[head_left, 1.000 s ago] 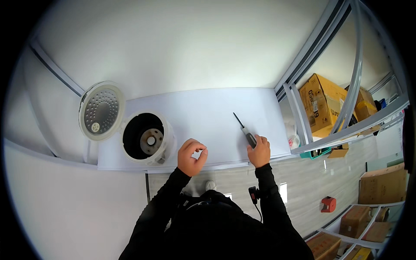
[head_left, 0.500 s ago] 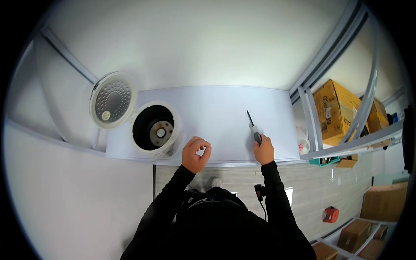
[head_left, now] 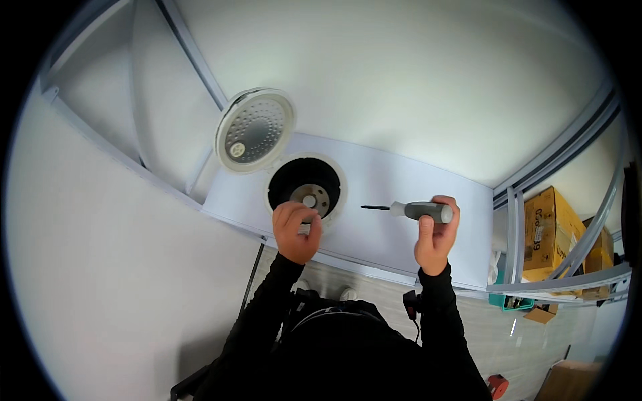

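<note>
My right hand (head_left: 438, 239) grips a screwdriver (head_left: 428, 211) by its grey handle, raised above the white table. Its dark shaft points left toward the rice cooker. The rice cooker (head_left: 340, 175) stands with its lid (head_left: 254, 130) raised; the lid's inner side is dotted metal. No inner pot sits in the dark cavity, where the round heating plate (head_left: 322, 195) shows. My left hand (head_left: 295, 232) is at the cooker's near rim, with thumb and fingers curled together. Whatever those fingers may hold is too small or hidden to make out.
The white table (head_left: 381, 244) backs onto a pale wall. Metal frame posts (head_left: 513, 234) rise at its right end, with cardboard boxes (head_left: 545, 230) beyond. A teal bin (head_left: 511, 302) sits below them. A red stool (head_left: 497, 385) is on the floor at lower right.
The screwdriver has swung from pointing away to pointing left, and my right hand has risen with it. My left hand is now over the cooker's near rim. The whole view has turned.
</note>
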Motion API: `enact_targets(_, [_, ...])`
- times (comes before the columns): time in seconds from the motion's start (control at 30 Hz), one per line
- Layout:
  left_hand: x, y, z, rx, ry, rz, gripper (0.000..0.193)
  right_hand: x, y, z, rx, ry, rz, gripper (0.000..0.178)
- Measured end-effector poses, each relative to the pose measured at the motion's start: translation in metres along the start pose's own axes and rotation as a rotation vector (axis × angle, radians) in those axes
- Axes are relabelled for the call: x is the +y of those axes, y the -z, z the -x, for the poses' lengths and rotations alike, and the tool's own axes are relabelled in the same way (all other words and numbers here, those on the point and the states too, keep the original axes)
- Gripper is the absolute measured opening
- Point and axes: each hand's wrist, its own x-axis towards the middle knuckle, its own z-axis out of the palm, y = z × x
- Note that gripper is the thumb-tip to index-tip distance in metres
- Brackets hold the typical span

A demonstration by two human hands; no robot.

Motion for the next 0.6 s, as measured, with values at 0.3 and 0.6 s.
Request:
enact_targets(0.3, [-0.058, 0.032, 0.005, -0.063, 0.267, -0.056, 0.036, 0.012, -0.127, -0.022, -0.388, -0.021, 0.022, 0.04])
enact_targets(0.6, [-0.084, 0.042, 0.014, -0.112, 0.257, 0.042, 0.029, 0.032, -0.173, -0.018, -0.36, -0.097, 0.151, 0.039])
